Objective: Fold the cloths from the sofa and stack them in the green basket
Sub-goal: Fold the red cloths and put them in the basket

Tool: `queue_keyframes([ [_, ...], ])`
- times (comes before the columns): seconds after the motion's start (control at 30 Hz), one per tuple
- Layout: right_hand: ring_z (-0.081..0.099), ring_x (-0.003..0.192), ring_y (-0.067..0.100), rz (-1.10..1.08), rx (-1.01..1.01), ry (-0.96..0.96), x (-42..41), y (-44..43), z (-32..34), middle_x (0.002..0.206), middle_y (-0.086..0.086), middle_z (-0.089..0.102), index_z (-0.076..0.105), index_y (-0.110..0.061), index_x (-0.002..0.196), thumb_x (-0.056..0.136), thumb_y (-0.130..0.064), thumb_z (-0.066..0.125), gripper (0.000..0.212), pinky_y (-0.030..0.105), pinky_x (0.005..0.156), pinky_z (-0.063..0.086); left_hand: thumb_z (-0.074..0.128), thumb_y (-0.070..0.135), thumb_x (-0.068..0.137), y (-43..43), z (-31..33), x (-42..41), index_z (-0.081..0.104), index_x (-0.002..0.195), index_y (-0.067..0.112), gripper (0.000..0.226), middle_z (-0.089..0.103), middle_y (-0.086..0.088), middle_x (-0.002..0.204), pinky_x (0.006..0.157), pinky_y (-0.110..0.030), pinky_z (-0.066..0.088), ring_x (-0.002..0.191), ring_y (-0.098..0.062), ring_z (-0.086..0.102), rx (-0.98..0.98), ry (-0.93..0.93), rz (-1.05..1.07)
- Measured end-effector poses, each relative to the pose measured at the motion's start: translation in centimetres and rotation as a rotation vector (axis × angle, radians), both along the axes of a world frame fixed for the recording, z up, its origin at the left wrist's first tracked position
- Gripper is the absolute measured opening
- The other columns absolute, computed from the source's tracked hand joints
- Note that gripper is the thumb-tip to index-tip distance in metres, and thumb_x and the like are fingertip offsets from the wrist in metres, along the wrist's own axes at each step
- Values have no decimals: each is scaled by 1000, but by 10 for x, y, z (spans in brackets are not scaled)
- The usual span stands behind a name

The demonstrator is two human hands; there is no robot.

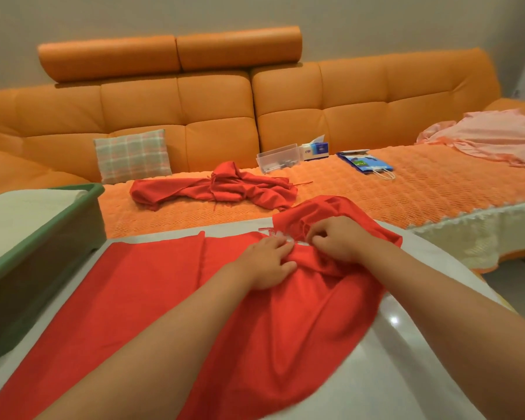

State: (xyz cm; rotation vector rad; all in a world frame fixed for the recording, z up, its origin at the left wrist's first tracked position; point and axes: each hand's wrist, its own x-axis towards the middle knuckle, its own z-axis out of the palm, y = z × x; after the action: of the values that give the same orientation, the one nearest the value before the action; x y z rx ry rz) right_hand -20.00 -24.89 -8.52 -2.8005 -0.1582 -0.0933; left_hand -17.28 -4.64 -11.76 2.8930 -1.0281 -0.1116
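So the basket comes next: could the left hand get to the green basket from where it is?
Probably yes: the green basket sits just left of the red cloth, with nothing between it and the left hand.

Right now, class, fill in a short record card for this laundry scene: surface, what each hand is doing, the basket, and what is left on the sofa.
Work surface: white table
Cloth being folded: red cloth, spread across the table, bunched at its far end
Left hand: pressing flat on the red cloth
Right hand: pinching the bunched far end
Green basket: at the left, with a folded white cloth inside
Still on the sofa: crumpled red garment, pink cloth
Other items: checked cushion, tissue box, blue paper bag
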Motion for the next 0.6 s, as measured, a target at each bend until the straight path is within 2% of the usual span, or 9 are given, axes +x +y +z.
queue_keyframes([
  [0.07,58,119,18,0,-55,45,0,-9,-3,128,-8,65,72,-34,111,90,-33,48,32,40,102,43,46,42,100,-3,0,11,42,148,32,49,39,0,154,113,-43,31,141,-26,34,-35,-91,-11],
  [0.17,46,132,17,-15,-59,70,-2,-23,-8,137,-10,56,71,-39,113,93,-43,51,29,49,105,34,59,34,93,-3,4,25,69,121,35,30,58,6,132,99,-42,41,124,-23,50,-205,-195,-17],
  [0.23,49,129,14,-27,-32,20,-4,-29,-9,130,-12,60,74,-40,103,88,-46,61,21,48,105,35,64,31,89,-5,7,28,76,108,31,22,61,4,115,91,-39,45,113,-25,54,-290,-260,-24],
  [0.3,57,117,18,-77,-95,-93,-3,-34,-8,113,-12,68,76,-36,88,84,-41,66,12,43,99,42,61,31,89,-11,15,27,76,106,30,23,59,0,104,81,-36,47,106,-26,56,-311,-329,3],
  [0.4,61,103,27,-256,-132,-276,1,-38,-5,103,0,67,76,-29,93,91,-39,62,17,36,81,46,53,32,94,-31,35,31,73,111,28,26,69,-1,110,77,-33,46,107,-26,61,-306,-362,146],
  [0.47,62,98,31,-440,31,-393,4,-36,0,103,7,68,73,-19,102,97,-34,56,23,33,70,41,51,25,94,-46,41,39,73,104,20,25,72,-5,108,76,-34,46,104,-29,63,-394,-293,228],
  [0.5,63,97,32,-538,156,-423,8,-35,4,104,10,70,71,-14,106,99,-30,53,25,32,69,38,51,21,94,-52,41,44,73,104,19,25,73,-6,109,80,-34,46,105,-30,64,-469,-230,250],
  [0.57,62,101,32,-662,374,-429,15,-36,7,110,12,70,68,-9,113,100,-23,51,26,30,73,38,52,17,95,-57,34,50,66,126,17,33,66,-7,127,97,-33,44,119,-28,59,-570,-43,250],
  [0.6,61,106,31,-674,426,-401,18,-37,7,116,13,69,66,-8,119,99,-19,50,28,30,77,40,52,15,97,-58,28,50,53,141,18,45,58,-8,139,104,-32,39,128,-28,53,-579,72,228],
])
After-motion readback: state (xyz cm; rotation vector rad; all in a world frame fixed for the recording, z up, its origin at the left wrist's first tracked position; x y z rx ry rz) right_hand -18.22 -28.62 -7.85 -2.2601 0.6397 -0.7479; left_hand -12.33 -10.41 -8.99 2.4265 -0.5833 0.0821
